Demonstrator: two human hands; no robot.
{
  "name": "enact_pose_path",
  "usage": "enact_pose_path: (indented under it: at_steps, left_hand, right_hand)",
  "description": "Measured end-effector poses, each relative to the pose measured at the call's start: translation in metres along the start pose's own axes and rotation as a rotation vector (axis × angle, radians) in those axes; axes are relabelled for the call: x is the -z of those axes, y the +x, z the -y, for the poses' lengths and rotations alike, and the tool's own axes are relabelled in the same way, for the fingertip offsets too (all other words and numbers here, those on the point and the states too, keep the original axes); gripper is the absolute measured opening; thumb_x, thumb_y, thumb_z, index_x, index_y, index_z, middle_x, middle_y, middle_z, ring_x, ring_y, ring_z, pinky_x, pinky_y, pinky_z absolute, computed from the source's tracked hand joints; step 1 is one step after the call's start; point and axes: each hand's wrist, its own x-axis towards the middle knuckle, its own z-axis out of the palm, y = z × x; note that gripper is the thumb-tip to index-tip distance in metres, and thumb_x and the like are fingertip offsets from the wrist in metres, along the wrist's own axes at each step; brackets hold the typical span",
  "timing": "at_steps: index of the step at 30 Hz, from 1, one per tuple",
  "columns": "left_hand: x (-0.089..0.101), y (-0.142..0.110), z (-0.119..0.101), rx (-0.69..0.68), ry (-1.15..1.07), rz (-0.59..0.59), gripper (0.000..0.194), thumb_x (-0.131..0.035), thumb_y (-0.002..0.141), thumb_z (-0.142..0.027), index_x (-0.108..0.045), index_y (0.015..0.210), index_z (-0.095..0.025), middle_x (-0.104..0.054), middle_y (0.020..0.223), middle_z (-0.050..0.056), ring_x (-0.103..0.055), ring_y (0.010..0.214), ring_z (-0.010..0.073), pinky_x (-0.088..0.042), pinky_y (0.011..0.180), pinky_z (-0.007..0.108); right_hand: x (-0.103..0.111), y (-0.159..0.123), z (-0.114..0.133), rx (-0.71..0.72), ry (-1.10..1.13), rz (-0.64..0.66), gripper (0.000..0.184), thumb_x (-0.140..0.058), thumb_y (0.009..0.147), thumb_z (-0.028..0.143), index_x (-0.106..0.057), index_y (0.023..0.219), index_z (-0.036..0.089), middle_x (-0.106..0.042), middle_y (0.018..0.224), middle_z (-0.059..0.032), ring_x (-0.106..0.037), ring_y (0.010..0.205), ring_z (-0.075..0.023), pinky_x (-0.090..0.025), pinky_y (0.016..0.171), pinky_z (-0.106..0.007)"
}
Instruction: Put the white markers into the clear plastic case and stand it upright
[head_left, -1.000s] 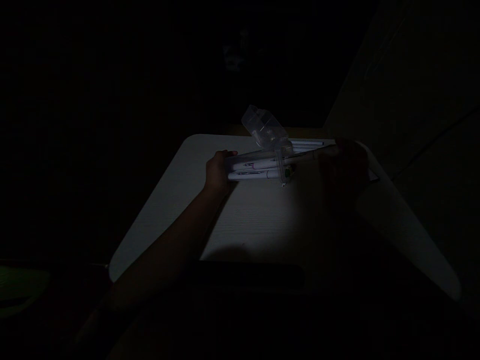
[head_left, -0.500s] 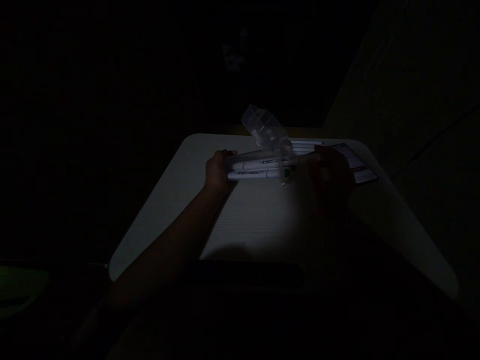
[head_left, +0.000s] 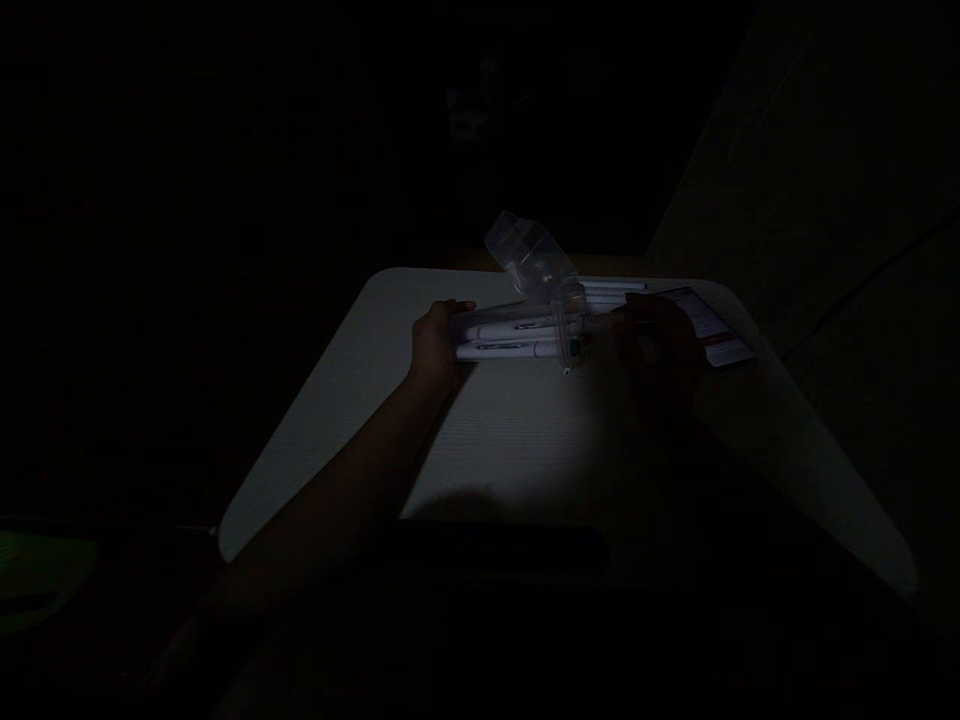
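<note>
My left hand [head_left: 435, 345] is wrapped round the closed end of a clear plastic pen case [head_left: 510, 312], which lies on its side just over the tabletop. Its hinged transparent lid [head_left: 529, 252] stands tipped open at the right end. Inside are several white marker pens [head_left: 499, 350], one with a green tip near the mouth. My right hand [head_left: 660, 345], deep in shadow, is at the right of the opening with thumb and fingers pinched. A pale, dim marker runs from its fingertips to the case mouth.
More white markers [head_left: 615, 287] lie behind the case on the white table [head_left: 315, 430]. A phone with a lit screen [head_left: 712, 330] rests to the right, partly behind my right hand. The room is very dark; something green [head_left: 45, 570] shows at lower left.
My right hand has shifted very slightly left toward the case mouth. The left hand and the case stay nearly in place. The picture is a little darker.
</note>
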Motion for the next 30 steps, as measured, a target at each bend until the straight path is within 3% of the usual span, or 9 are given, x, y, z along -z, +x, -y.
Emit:
enact_pose_path:
  at_steps: [7, 14, 17, 22, 26, 30]
  left_hand:
    - [-0.004, -0.003, -0.003, 0.041, -0.03, -0.058, 0.023, -0.062, 0.071, -0.04, -0.059, 0.075, -0.018, -0.066, 0.078, 0.005, -0.06, 0.06, 0.0154, -0.049, 0.055, 0.028]
    - [-0.005, -0.004, -0.005, 0.013, -0.041, -0.065, 0.02, -0.062, 0.069, -0.037, -0.058, 0.073, -0.018, -0.065, 0.074, 0.004, -0.058, 0.057, 0.0143, -0.047, 0.051, 0.026]
    - [-0.004, -0.004, -0.004, 0.034, -0.03, -0.064, 0.02, -0.061, 0.07, -0.038, -0.058, 0.073, -0.018, -0.065, 0.073, 0.004, -0.057, 0.055, 0.0148, -0.045, 0.049, 0.027]
    - [-0.003, -0.002, -0.001, 0.014, -0.025, -0.061, 0.023, -0.062, 0.07, -0.041, -0.058, 0.075, -0.019, -0.063, 0.072, 0.004, -0.057, 0.055, 0.0153, -0.046, 0.051, 0.028]
    - [-0.005, -0.003, -0.003, 0.034, -0.004, -0.076, 0.025, -0.062, 0.071, -0.042, -0.06, 0.075, -0.018, -0.063, 0.071, 0.004, -0.055, 0.053, 0.0143, -0.044, 0.049, 0.028]
    - [-0.007, -0.007, -0.009, 0.059, 0.008, -0.086, 0.026, -0.061, 0.073, -0.042, -0.062, 0.074, -0.016, -0.062, 0.068, 0.003, -0.054, 0.051, 0.0131, -0.042, 0.046, 0.026]
  right_hand:
    - [0.001, 0.001, 0.001, -0.013, 0.06, 0.012, 0.038, -0.046, 0.098, 0.054, -0.067, 0.105, 0.024, -0.071, 0.099, -0.0082, -0.068, 0.089, -0.0195, -0.059, 0.077, -0.037]
    - [-0.002, 0.004, -0.009, -0.064, 0.011, 0.012, 0.036, -0.045, 0.098, 0.049, -0.068, 0.105, 0.023, -0.073, 0.102, -0.0086, -0.069, 0.095, -0.0206, -0.058, 0.085, -0.038]
    - [-0.003, 0.005, -0.034, -0.04, -0.056, 0.15, 0.039, -0.04, 0.099, 0.044, -0.067, 0.112, 0.02, -0.072, 0.11, -0.0119, -0.068, 0.103, -0.0228, -0.056, 0.093, -0.041]
    - [-0.013, 0.003, -0.079, -0.118, -0.345, 0.47, 0.056, -0.045, 0.094, 0.044, -0.054, 0.14, 0.014, -0.06, 0.141, -0.0185, -0.054, 0.133, -0.0291, -0.042, 0.116, -0.047]
    - [-0.022, 0.006, -0.087, -0.208, -0.541, 0.703, 0.068, -0.049, 0.092, 0.041, -0.042, 0.152, 0.011, -0.041, 0.16, -0.0182, -0.033, 0.151, -0.0363, -0.034, 0.119, -0.057]
    - [-0.023, 0.012, -0.085, -0.262, -0.614, 0.821, 0.068, -0.04, 0.095, 0.043, -0.035, 0.156, 0.014, -0.032, 0.165, -0.0186, -0.026, 0.154, -0.0389, -0.034, 0.115, -0.068]
